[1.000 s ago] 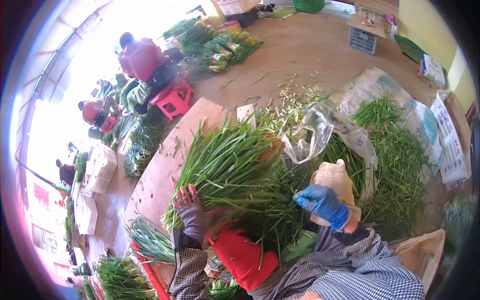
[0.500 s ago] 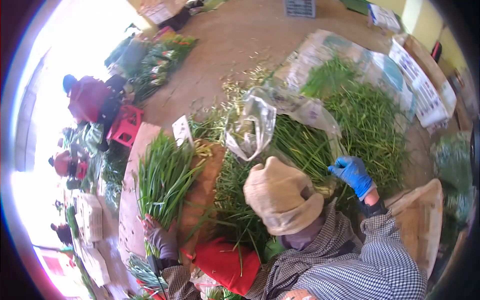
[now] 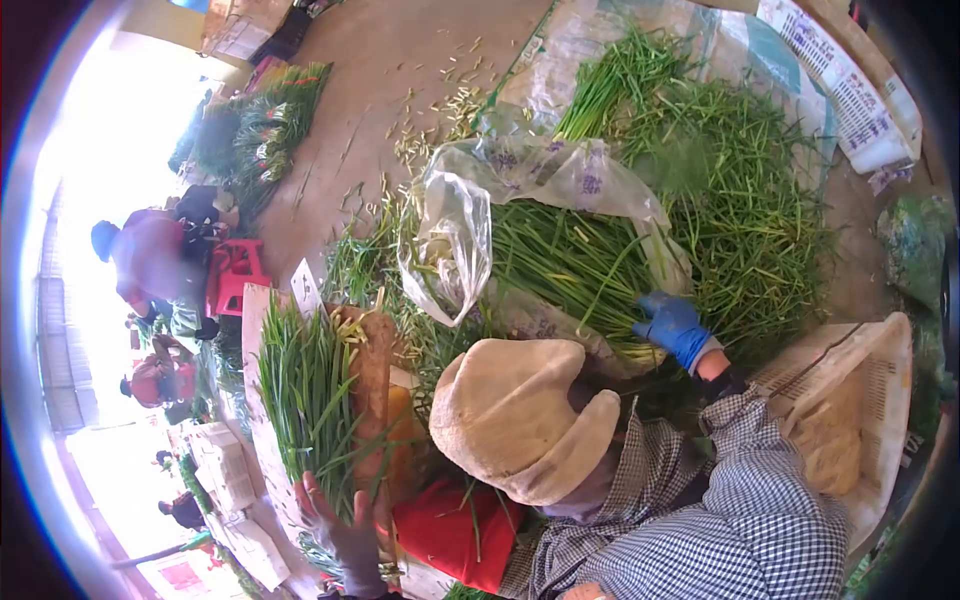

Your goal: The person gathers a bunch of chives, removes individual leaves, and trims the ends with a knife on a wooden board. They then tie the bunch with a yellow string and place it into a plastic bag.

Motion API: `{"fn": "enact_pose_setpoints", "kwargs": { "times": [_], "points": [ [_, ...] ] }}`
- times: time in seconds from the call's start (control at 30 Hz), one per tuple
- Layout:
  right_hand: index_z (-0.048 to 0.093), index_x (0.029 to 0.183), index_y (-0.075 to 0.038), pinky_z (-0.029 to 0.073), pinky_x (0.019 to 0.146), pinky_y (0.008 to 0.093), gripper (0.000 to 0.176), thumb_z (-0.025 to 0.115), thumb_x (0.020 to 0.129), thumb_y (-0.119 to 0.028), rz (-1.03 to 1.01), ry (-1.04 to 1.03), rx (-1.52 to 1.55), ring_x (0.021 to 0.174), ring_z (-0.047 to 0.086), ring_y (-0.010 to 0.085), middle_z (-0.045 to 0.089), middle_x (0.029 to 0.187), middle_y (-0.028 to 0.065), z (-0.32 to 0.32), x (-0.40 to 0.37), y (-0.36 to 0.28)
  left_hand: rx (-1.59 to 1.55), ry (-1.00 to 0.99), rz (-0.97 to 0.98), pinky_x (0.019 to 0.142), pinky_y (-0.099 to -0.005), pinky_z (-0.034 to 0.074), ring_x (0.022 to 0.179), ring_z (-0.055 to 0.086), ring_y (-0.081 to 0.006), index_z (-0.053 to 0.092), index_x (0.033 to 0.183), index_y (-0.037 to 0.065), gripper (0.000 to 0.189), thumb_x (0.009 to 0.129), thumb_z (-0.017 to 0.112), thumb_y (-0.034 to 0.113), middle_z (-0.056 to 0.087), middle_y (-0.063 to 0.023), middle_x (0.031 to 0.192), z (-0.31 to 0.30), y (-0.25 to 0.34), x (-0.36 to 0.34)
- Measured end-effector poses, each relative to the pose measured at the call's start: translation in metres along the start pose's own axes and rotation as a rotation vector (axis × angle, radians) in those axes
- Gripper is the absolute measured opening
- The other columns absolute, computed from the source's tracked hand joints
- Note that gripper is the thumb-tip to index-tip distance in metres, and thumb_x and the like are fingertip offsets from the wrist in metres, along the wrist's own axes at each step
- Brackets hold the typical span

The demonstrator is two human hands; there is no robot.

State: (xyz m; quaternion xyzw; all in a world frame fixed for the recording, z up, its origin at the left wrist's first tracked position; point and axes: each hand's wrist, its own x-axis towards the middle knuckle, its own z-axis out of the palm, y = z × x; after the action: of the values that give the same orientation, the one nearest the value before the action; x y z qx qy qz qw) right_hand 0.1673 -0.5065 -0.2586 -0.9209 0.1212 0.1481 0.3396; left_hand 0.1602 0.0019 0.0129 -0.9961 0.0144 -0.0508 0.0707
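Observation:
My left hand (image 3: pixel 343 530), in a grey glove with bare fingertips, spreads its fingers at the lower end of a bundle of long, leafy green stalks (image 3: pixel 305 390). This bundle lies on a pale board (image 3: pixel 255 360). At the right, my right hand (image 3: pixel 675 330) wears a blue glove; its fingers reach over the pale ends of a heap of green stalks (image 3: pixel 570 255), appearing slightly apart. A clear plastic bag (image 3: pixel 590 180) with purple print is folded back around that heap. A beige hat (image 3: pixel 510 420) and checked sleeves fill the lower middle.
Loose greens (image 3: pixel 740 220) cover a plastic sheet (image 3: pixel 520 95) at the upper right. A white crate (image 3: pixel 885 410) stands by my right arm. Red cloth (image 3: pixel 455 530) lies low in the middle. At the far left, a person (image 3: pixel 150 255) is beside a red stool (image 3: pixel 240 275).
My left hand has let go of the green bundle, which now lies on the board. My right hand has moved from a closed shape above the heap down onto the stalk ends. The view has shifted.

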Motion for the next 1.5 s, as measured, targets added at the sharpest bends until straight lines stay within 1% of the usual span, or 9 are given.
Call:
{"fn": "enact_pose_setpoints", "kwargs": {
  "times": [0.23,0.3,0.53,0.7,0.8,1.23,1.33,1.4,1.5],
  "points": [
    [0.030,0.147,-0.005,0.041,0.103,0.0428,0.088,0.072,0.077,-0.038,-0.065,0.081,-0.051,0.125,0.049,0.0391,0.048,0.136,0.0279,0.042,0.038,0.016,-0.350,-0.031,0.313,0.104,-0.0525,0.035,0.127,0.040,-0.0428,0.042,0.137,0.002,0.070,0.078,0.071,0.024,0.040,-0.0249,0.138,-0.019,0.185,0.067],
    [0.029,0.147,-0.004,0.041,0.103,0.0426,0.087,0.071,0.078,-0.035,-0.041,0.019,-0.117,0.125,0.048,0.0393,0.048,0.136,0.0280,0.064,0.027,-0.004,-0.643,-0.093,0.400,0.104,-0.0509,0.034,0.125,0.042,-0.0408,0.044,0.135,0.003,0.067,0.077,0.071,0.023,0.042,-0.0245,0.136,0.020,0.231,0.074],
    [0.036,0.144,-0.002,0.043,0.099,0.0427,0.084,0.073,0.075,-0.034,-0.164,0.131,0.259,0.119,0.052,0.0392,0.049,0.133,0.0279,0.079,0.027,0.015,-0.318,-0.426,0.793,0.095,-0.0490,0.043,0.117,0.050,-0.0369,0.047,0.134,0.008,0.056,0.084,0.063,0.028,0.052,-0.0161,0.127,0.180,0.337,0.059],
    [0.052,0.128,0.000,0.046,0.093,0.0448,0.073,0.075,0.072,-0.042,-0.068,-0.163,0.000,0.106,0.058,0.0398,0.060,0.112,0.0252,0.085,0.035,-0.005,0.060,-1.168,0.522,0.096,-0.0443,0.044,0.113,0.057,-0.0347,0.059,0.122,0.010,0.043,0.086,0.054,0.034,0.059,-0.0169,0.121,0.178,0.324,0.085],
    [0.057,0.118,0.000,0.047,0.091,0.0459,0.068,0.076,0.070,-0.045,-0.275,0.140,-0.028,0.101,0.060,0.0400,0.062,0.107,0.0234,0.102,0.033,0.012,-0.004,-1.082,0.483,0.093,-0.0434,0.046,0.108,0.060,-0.0352,0.063,0.114,0.008,0.039,0.087,0.053,0.033,0.063,-0.0183,0.113,0.205,0.294,0.068],
    [0.070,0.079,0.000,0.053,0.072,0.0434,0.046,0.074,0.069,-0.045,-0.126,-0.184,-0.129,0.070,0.065,0.0395,0.066,0.071,0.0211,0.020,0.070,-0.009,-0.174,-0.952,0.522,0.085,-0.0466,0.049,0.097,0.062,-0.0387,0.061,0.113,0.009,0.033,0.090,0.053,0.031,0.064,-0.0202,0.102,0.166,0.320,0.049],
    [0.070,0.086,0.002,0.053,0.074,0.0404,0.047,0.076,0.068,-0.041,0.025,-0.169,0.189,0.072,0.065,0.0373,0.067,0.076,0.0225,-0.021,0.081,-0.022,-0.466,-0.860,0.505,0.086,-0.0459,0.049,0.100,0.063,-0.0359,0.059,0.119,0.005,0.039,0.091,0.057,0.034,0.065,-0.0171,0.106,0.157,0.322,0.041],
    [0.069,0.097,0.002,0.051,0.078,0.0382,0.047,0.081,0.066,-0.032,0.028,-0.161,0.471,0.078,0.066,0.0317,0.070,0.088,0.0201,-0.036,0.084,-0.024,-1.258,-1.247,0.031,0.089,-0.0445,0.048,0.108,0.060,-0.0312,0.052,0.129,0.002,0.055,0.092,0.061,0.043,0.062,-0.0130,0.117,0.158,0.330,0.034],
    [0.066,0.108,0.001,0.050,0.082,0.0374,0.053,0.083,0.065,-0.023,-0.080,-0.124,0.628,0.087,0.065,0.0251,0.070,0.100,0.0154,-0.034,0.072,-0.032,-1.618,-1.316,-0.287,0.092,-0.0450,0.047,0.112,0.057,-0.0280,0.045,0.135,0.002,0.073,0.088,0.062,0.055,0.058,-0.0113,0.125,0.190,0.340,0.027]
  ]
}}
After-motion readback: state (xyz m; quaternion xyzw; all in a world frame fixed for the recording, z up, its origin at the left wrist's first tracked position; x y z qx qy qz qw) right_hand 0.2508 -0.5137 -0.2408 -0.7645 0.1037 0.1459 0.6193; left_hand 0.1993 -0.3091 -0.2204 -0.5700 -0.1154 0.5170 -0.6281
